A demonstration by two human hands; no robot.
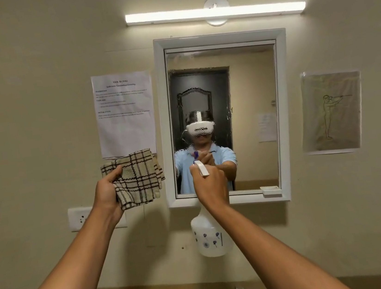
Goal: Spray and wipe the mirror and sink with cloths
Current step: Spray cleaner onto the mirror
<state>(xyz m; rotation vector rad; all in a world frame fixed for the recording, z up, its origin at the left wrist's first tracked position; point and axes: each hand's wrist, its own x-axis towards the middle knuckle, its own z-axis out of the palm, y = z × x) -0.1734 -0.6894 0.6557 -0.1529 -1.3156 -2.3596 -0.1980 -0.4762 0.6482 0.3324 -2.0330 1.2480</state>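
Spray bottle in right hand

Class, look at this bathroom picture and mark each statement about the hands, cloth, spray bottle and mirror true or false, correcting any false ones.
1. The left hand grips a checked cloth. True.
2. The right hand holds a sponge. False: it grips a white spray bottle.
3. The cloth is pressed flat on the mirror. False: it is held up left of the mirror frame.
4. Spray droplets show on the mirror glass. True.
5. A printed sheet hangs left of the mirror. True.
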